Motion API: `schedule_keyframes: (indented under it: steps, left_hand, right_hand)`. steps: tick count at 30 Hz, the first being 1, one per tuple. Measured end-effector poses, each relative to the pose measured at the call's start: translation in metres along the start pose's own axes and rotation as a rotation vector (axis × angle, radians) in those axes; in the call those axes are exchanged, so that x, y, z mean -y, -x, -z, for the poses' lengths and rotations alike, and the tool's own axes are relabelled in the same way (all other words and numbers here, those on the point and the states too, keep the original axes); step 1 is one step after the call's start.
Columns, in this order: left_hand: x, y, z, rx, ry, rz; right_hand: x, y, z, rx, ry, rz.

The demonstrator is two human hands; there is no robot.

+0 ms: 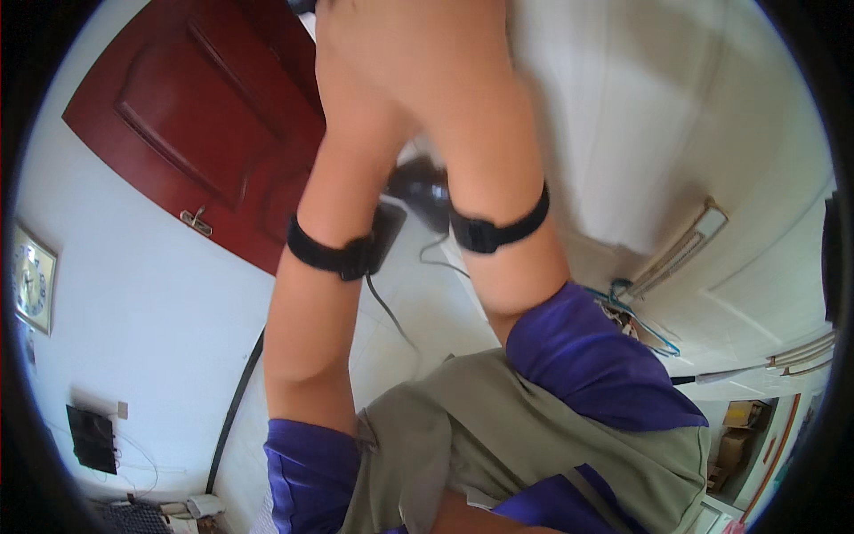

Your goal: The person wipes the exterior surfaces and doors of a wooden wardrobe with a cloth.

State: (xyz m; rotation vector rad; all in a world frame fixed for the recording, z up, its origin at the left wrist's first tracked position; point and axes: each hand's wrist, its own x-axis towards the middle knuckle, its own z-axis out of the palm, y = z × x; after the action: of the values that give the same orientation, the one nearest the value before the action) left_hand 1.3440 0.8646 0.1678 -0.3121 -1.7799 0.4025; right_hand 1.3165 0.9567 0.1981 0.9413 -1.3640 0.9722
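Both my bare arms reach up to the top edge, close and slightly blurred. My left hand (356,53) and my right hand (463,44) overlap there. Their fingers lie out of sight, so any held thing is hidden. A black strap (329,258) circles my left forearm, with a dark flat module (388,236) and a cable on it. Around my right forearm is another black strap (507,230), with a thin cable near it. Between the arms shows a glossy dark object (422,189), its kind unclear. I wear purple sleeves (311,472) and a grey-green apron (480,418).
A dark red door (205,116) with a metal handle (197,221) stands at upper left. On the left wall hang a clock (36,278) and a black box (92,440) with wires. A pale surface (623,116) fills the right; cardboard boxes (734,445) sit at lower right.
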Motion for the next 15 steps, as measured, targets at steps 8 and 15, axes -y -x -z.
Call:
schedule_keyframes:
  steps: [8,15]
  left_hand:
    - [0.006,0.098,-0.015,0.134,0.405,0.294]
    - [0.017,0.182,-0.019,0.393,0.660,0.459]
  right_hand:
    - [0.018,0.108,-0.043,0.081,-0.113,-0.075]
    - [0.031,0.164,-0.068,0.250,-0.041,-0.109]
